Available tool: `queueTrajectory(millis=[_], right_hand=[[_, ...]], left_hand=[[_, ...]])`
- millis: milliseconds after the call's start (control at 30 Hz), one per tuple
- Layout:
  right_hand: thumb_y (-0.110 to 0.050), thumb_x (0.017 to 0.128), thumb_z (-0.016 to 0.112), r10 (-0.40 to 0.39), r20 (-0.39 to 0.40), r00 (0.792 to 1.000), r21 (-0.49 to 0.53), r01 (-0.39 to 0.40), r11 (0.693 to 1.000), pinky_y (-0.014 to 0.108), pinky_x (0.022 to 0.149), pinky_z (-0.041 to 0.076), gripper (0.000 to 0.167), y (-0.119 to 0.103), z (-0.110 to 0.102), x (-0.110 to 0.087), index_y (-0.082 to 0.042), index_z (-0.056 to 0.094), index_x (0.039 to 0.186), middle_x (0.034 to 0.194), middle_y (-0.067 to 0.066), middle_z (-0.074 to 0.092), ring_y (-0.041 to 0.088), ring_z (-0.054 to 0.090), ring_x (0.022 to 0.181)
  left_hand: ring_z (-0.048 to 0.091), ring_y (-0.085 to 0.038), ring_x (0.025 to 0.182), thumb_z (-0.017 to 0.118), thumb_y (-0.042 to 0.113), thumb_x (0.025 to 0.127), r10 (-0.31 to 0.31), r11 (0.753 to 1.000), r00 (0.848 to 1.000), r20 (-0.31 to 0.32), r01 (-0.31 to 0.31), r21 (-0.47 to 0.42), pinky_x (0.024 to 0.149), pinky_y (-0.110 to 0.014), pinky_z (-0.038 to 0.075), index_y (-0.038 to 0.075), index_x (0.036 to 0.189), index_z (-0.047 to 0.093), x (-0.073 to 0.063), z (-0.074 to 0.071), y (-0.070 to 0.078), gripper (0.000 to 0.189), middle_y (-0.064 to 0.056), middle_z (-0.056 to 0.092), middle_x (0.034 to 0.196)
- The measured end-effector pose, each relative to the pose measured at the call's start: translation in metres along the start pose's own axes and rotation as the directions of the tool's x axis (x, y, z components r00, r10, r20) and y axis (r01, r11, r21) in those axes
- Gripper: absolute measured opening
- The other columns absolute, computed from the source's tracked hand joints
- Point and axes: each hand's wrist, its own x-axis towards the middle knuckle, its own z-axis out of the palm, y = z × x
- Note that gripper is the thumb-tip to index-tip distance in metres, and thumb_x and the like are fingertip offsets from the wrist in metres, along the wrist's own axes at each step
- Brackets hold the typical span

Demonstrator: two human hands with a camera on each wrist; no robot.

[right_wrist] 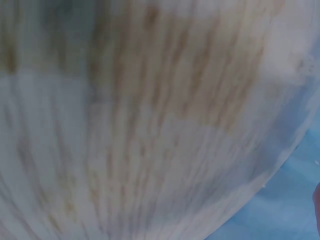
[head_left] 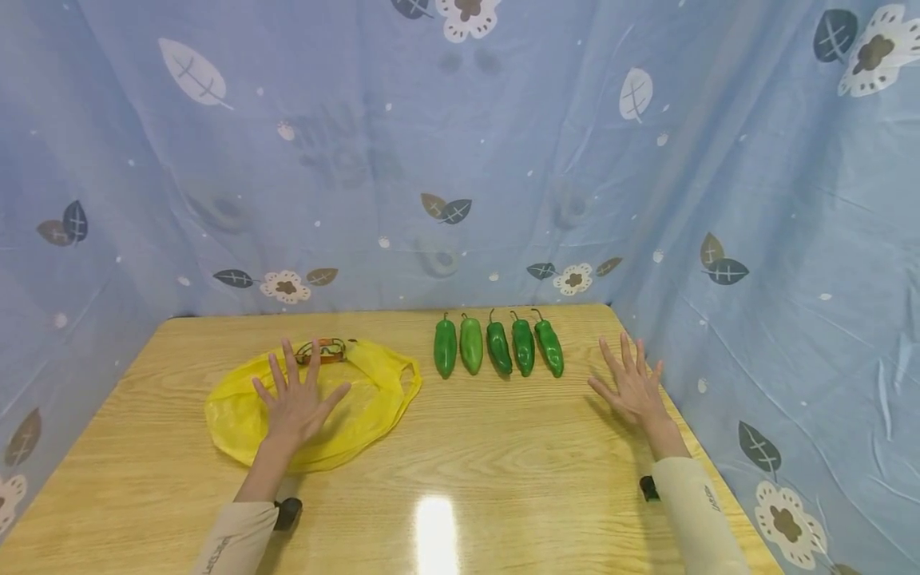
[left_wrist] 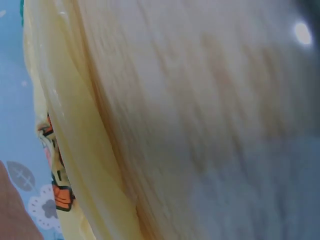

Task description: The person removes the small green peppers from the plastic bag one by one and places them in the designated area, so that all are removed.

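Note:
With fingers spread wide, my left hand (head_left: 293, 407) is over a yellow plastic bag (head_left: 366, 399) that lies flat on the table; the hand overlaps the bag in the head view. Printed lettering in orange and green (head_left: 323, 351) shows at the bag's far side, and again in the left wrist view, where the bag's yellow edge (left_wrist: 75, 115) runs down the left. My right hand (head_left: 634, 387), its fingers also spread and holding nothing, is near the table's right edge. Several green chili peppers (head_left: 498, 347) lie side by side at the back, stems pointing away, between the two hands.
The wooden table (head_left: 503, 463) has a bright reflection near its front. A blue curtain (head_left: 359, 160) with leaves and flowers closes off the back and both sides. The right wrist view holds mostly blurred tabletop (right_wrist: 165, 150).

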Motion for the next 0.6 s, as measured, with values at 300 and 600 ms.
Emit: queueTrajectory(millis=[300,600], right_hand=[[-0.051,0.095,0.049,-0.008,-0.009,1.0,0.013,0.008,1.0,0.081,0.097,-0.004,0.078,-0.0005,0.0048,-0.0038,-0.025,0.008,0.156,0.159,0.016,-0.008,0.049,-0.008,0.141],[-0.053,0.095,0.048,-0.02,0.006,1.0,-0.005,0.02,1.0,0.081,0.097,-0.001,0.077,-0.0033,0.0056,-0.0008,-0.023,0.011,0.156,0.16,0.014,-0.008,0.049,-0.011,0.14]], left_hand=[[-0.033,-0.045,0.133,0.045,0.062,0.092,0.008,1.0,1.0,0.006,-0.008,-0.018,0.095,-0.075,-0.021,0.03,0.151,-0.019,-0.0008,0.0053,-0.0029,0.092,-0.006,-0.045,0.145],[-0.03,-0.051,0.133,0.048,0.06,0.093,-0.002,1.0,1.0,0.006,0.002,-0.029,0.092,-0.078,-0.019,0.029,0.152,-0.015,-0.0012,0.0016,0.0005,0.092,-0.008,-0.045,0.146]])
